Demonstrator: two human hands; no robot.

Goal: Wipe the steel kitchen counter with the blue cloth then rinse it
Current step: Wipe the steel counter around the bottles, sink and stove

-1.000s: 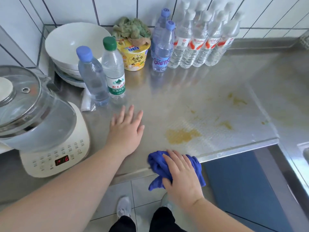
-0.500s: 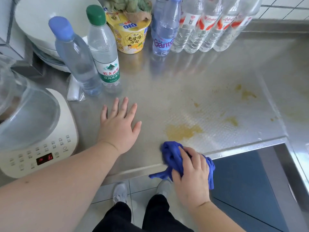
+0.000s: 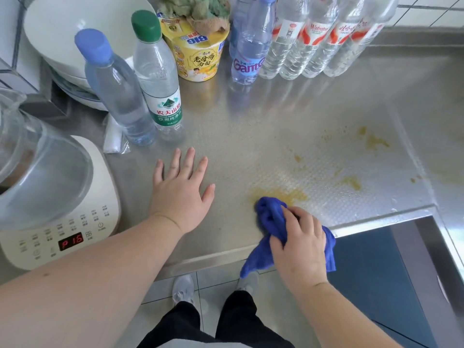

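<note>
The steel counter [image 3: 288,116] carries yellow-brown stains: a large smear [image 3: 281,193] near the front edge and smaller spots [image 3: 374,141] further right. My right hand [image 3: 298,239] grips the bunched blue cloth [image 3: 270,217], whose front end touches the near side of the large smear; a corner of the cloth hangs over the counter's front edge. My left hand [image 3: 180,189] lies flat on the counter with fingers spread, to the left of the cloth, holding nothing.
Two water bottles [image 3: 140,86] stand just behind my left hand. A yellow noodle cup [image 3: 198,54] and a row of several bottles [image 3: 306,38] line the back. White bowls [image 3: 65,41] and a glass-jug appliance [image 3: 50,197] sit at the left. The counter's front edge drops to the floor.
My right hand has pushed the blue cloth forward and right, up to the near edge of the large smear. My left hand stays flat in place. The camera has moved closer.
</note>
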